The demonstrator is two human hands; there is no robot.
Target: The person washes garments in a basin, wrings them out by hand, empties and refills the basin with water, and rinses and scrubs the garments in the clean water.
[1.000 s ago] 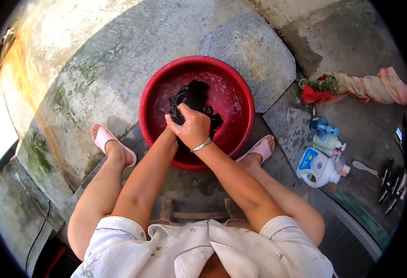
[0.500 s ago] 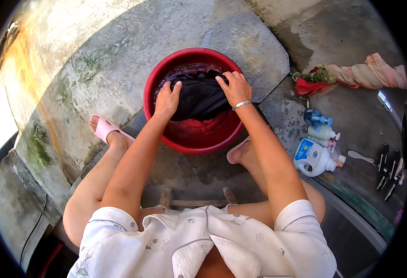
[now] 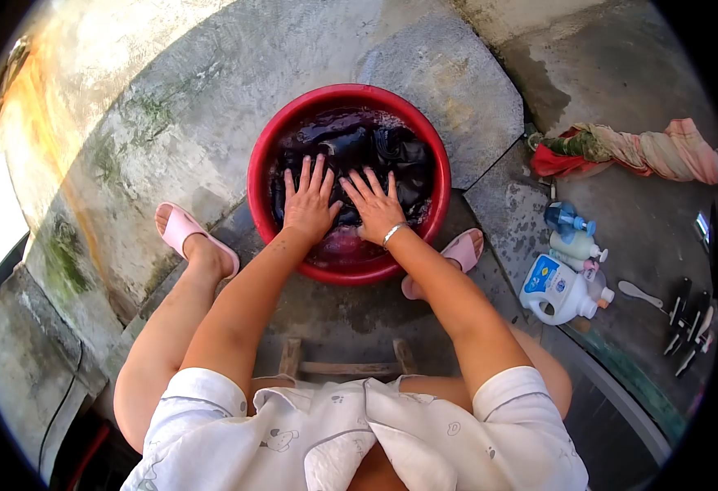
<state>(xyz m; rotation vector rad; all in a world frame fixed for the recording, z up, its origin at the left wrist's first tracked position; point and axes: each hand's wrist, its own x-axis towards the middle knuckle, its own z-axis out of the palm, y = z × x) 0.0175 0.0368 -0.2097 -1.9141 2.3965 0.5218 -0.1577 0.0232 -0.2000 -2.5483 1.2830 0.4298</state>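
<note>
A dark wet cloth point(image 3: 351, 147) lies spread in the water of a red basin point(image 3: 261, 164). My left hand point(image 3: 310, 203) rests flat on the near left part of the cloth, fingers spread and pointing away from me. Close beside it, my right hand point(image 3: 374, 206) presses on the cloth in the same way, its fingers apart. A silvery bracelet point(image 3: 393, 235) circles the right wrist. What kind of garment the cloth is, I cannot tell. Reddish water shows below the hands at the near side of the basin.
On the right stand or lie a blue pump bottle point(image 3: 567, 218), a pale green bottle point(image 3: 576, 244) and a white jug point(image 3: 553, 286). A white-handled brush point(image 3: 640, 295) lies near several dark clips point(image 3: 686, 319). Farther back is a twisted cloth point(image 3: 629, 151). Pink slippers point(image 3: 180, 227) flank the basin.
Both hands have let the cloth down and moved toward me and closer together. The cloth, bunched and lifted before, now lies spread in the water under the open palms.
</note>
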